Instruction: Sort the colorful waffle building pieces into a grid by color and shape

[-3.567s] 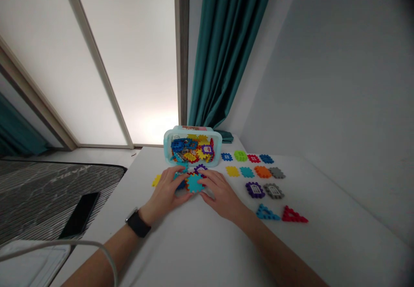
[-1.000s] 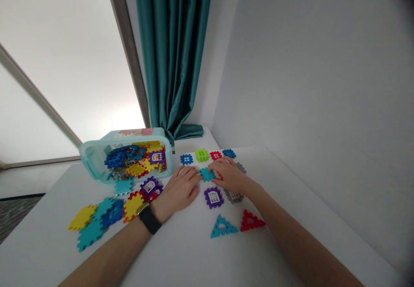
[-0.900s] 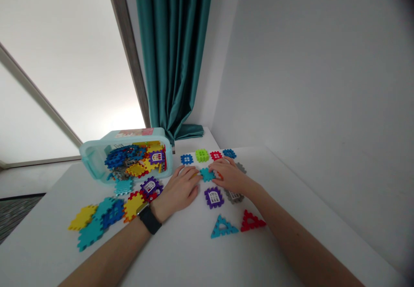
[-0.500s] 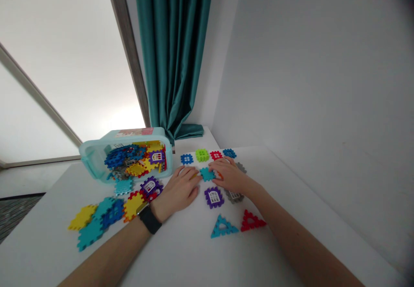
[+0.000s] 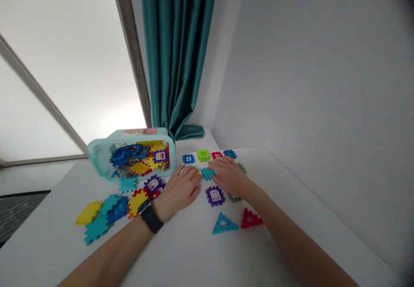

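Observation:
My left hand [image 5: 181, 188], with a dark watch on its wrist, lies palm down on the white table, fingers stretched over a mostly hidden yellow tile [image 5: 195, 174]. Its thumb stands apart. My right hand [image 5: 230, 175] reaches in from the right, fingers extended and apart, fingertips at the right edge of a turquoise toothed tile [image 5: 207, 174]. Beneath it a grey window tile [image 5: 234, 198] is partly hidden. Nearer me are a purple window tile [image 5: 215, 196], a blue triangle [image 5: 224, 224] and a red triangle [image 5: 251, 219].
A light-blue tub [image 5: 97, 155] on its side, full of toothed tiles, stands at the back left. Loose tiles, such as a yellow one [image 5: 89, 213], lie before it. A green tile [image 5: 203, 155] sits in the back row. A wall [image 5: 310, 106] borders the right side.
The view has shifted slightly, moving the tub and tiles a little to the right. My right hand has moved slightly and now covers the orange piece that showed beside the turquoise tile.

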Demonstrator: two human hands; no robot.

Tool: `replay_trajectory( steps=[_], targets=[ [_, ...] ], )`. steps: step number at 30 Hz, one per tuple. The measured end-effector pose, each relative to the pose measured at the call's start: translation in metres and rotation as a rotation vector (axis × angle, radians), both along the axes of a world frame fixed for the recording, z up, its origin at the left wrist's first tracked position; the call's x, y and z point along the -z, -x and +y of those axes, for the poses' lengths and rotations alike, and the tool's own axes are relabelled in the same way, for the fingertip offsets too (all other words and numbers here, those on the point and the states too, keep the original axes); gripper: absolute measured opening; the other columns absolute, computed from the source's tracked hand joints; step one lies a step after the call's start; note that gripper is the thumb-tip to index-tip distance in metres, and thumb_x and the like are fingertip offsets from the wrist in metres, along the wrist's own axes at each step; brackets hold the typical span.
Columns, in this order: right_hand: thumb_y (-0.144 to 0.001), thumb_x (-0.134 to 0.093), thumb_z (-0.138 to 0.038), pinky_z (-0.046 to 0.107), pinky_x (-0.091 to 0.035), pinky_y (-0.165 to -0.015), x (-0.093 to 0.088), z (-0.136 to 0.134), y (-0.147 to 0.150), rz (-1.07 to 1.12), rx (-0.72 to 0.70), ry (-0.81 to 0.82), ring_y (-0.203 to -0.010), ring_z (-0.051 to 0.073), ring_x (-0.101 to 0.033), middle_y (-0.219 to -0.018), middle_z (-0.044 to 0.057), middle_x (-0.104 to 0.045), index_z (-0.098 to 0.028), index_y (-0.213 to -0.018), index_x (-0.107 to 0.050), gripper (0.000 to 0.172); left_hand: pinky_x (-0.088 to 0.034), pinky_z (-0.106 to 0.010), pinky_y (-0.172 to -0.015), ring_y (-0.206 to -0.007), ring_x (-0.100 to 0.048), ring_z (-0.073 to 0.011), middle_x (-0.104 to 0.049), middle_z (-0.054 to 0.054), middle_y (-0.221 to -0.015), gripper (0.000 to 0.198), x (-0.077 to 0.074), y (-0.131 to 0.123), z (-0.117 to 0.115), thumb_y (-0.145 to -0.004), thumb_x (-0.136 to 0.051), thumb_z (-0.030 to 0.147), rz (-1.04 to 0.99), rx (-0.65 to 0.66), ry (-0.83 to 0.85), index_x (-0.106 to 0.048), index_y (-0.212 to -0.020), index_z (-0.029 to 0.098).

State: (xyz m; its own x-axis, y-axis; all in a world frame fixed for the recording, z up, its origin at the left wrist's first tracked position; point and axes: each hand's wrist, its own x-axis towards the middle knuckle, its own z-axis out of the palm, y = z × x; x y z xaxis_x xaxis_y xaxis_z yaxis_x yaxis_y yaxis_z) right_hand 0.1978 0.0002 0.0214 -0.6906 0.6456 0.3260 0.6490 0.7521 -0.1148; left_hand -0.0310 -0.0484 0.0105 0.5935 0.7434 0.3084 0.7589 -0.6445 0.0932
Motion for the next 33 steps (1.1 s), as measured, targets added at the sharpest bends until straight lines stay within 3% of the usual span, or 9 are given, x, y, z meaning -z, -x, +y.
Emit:
replay_trajectory(
  steps=[8,15,25,29,33],
  targets=[
    [-0.095,-0.052,-0.017,0.047,-0.04,-0.107,-0.01,-0.028,0.019,0.06,-0.034,0.002,-0.117,0.026,-0.06,-0.121,0.01,-0.07,-0.021,-0.117,-0.065,0.026,-0.039,-0.047,-0.106,-0.116,-0.055,-0.0273,-0.064,-0.01,-0.116,0.019,-0.009,0.022,-0.024,-0.095,-0.051,0.024,0.014,-0.023,0.008,-0.064,-0.11,0.021],
    [-0.094,-0.051,-0.017,0.048,-0.041,-0.106,-0.016,-0.039,0.055,0.082,-0.126,0.008,-0.112,0.026,-0.062,-0.116,0.01,-0.071,-0.021,-0.113,-0.067,0.025,-0.041,-0.045,-0.104,-0.117,-0.055,-0.0268,-0.062,-0.01,-0.122,0.022,-0.021,0.069,-0.053,-0.096,-0.052,0.022,0.005,-0.057,-0.015,-0.062,-0.115,0.022],
    [-0.097,-0.051,-0.021,0.044,-0.04,-0.102,-0.021,-0.053,0.115,-0.012,-0.26,0.087,-0.104,0.025,-0.063,-0.105,0.008,-0.072,-0.021,-0.107,-0.066,0.018,-0.045,-0.043,-0.096,-0.108,-0.058,-0.0265,-0.065,-0.008,-0.117,0.024,-0.026,0.14,-0.083,-0.093,-0.055,0.023,0.015,-0.227,0.002,-0.062,-0.116,0.023],
    [-0.095,-0.055,-0.02,0.043,-0.043,-0.097,-0.015,-0.06,0.132,-0.086,-0.254,0.103,-0.105,0.026,-0.063,-0.108,0.009,-0.071,-0.021,-0.112,-0.064,0.02,-0.045,-0.043,-0.096,-0.109,-0.058,-0.0265,-0.066,-0.008,-0.117,0.024,-0.02,0.145,-0.093,-0.093,-0.055,0.022,-0.005,-0.262,0.011,-0.062,-0.116,0.023],
    [-0.092,-0.058,-0.021,0.042,-0.046,-0.091,-0.006,-0.066,0.141,-0.128,-0.146,0.082,-0.105,0.029,-0.061,-0.111,0.011,-0.067,-0.019,-0.112,-0.061,0.02,-0.044,-0.044,-0.098,-0.111,-0.057,-0.0266,-0.065,-0.008,-0.12,0.023,-0.01,0.138,-0.097,-0.095,-0.053,0.023,-0.061,-0.281,-0.011,-0.062,-0.116,0.023]
  ],
)
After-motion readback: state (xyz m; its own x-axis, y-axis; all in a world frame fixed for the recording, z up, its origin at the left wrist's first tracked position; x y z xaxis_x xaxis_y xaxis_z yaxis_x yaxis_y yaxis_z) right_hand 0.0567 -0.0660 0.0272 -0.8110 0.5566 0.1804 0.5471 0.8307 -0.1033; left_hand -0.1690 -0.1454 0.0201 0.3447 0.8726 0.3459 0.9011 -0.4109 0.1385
